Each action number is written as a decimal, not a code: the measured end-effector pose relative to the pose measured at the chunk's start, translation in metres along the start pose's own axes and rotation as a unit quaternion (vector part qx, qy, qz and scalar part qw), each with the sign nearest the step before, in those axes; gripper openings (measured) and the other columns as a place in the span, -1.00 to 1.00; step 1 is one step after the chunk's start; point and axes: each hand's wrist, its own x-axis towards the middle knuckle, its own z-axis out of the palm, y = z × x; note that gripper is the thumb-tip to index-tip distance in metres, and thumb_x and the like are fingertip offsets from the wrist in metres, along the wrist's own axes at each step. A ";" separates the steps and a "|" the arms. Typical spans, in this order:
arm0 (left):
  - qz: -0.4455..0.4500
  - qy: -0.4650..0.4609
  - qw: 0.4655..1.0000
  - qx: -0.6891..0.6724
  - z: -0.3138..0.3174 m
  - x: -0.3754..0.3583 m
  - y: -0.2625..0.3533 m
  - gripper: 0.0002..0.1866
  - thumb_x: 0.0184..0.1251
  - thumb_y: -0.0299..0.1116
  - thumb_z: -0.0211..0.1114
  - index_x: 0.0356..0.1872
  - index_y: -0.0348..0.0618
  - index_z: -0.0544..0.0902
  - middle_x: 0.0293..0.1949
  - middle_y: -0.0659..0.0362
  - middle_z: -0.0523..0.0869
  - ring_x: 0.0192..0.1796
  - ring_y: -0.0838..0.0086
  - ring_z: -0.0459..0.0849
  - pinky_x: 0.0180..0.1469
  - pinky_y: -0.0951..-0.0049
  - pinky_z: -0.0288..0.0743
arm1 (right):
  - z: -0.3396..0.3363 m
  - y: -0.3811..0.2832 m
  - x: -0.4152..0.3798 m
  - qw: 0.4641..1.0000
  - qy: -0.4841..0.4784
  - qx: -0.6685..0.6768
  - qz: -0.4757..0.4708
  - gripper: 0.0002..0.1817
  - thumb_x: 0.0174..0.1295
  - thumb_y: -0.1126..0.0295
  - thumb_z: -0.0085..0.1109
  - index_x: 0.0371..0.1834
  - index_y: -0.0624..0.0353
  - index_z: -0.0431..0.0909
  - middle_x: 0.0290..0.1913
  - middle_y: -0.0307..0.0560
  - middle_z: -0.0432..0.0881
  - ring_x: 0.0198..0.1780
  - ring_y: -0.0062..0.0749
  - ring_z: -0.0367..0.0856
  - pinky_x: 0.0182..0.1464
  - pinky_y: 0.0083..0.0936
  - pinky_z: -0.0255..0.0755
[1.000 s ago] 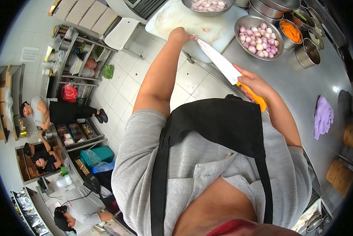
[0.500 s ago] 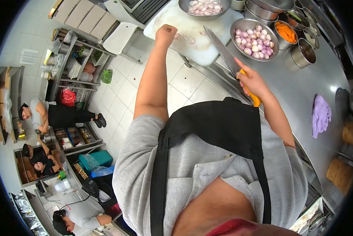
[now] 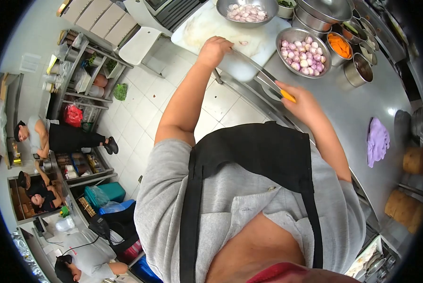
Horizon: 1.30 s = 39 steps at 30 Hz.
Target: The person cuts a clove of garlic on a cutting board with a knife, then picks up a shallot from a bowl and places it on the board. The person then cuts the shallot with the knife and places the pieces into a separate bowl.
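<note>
Hands apart — the right hand point(image 3: 300, 103) wraps the yellow-handled knife point(image 3: 268, 79), its blade slanting over the cutting board's point(image 3: 197, 27) near edge toward the curled left hand point(image 3: 215, 52); whether that pinches anything, can't tell. Whole shallots point(image 3: 308, 57) fill a steel bowl point(image 3: 289, 34) on the desk point(image 3: 336, 101) by the board's right edge, presumably for easy reach — shallot pieces point(image 3: 247, 13) sit in another bowl point(image 3: 270, 8) at its far edge.

Bright light; glare spots the steel counter point(image 3: 350, 106) (fisheye edges curve into black).
</note>
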 end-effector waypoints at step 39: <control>-0.168 0.315 0.924 -0.136 -0.006 0.168 0.043 -0.63 0.31 -0.48 0.12 0.10 -0.45 0.38 0.09 -0.21 0.44 0.16 -0.03 0.41 0.23 0.17 0.29 | -0.037 -0.059 0.073 0.849 0.018 0.518 0.106 -0.43 0.38 0.36 -0.12 0.48 -0.10 0.10 -0.47 -0.27 0.41 -0.63 -0.64 0.37 -0.61 -0.67 0.29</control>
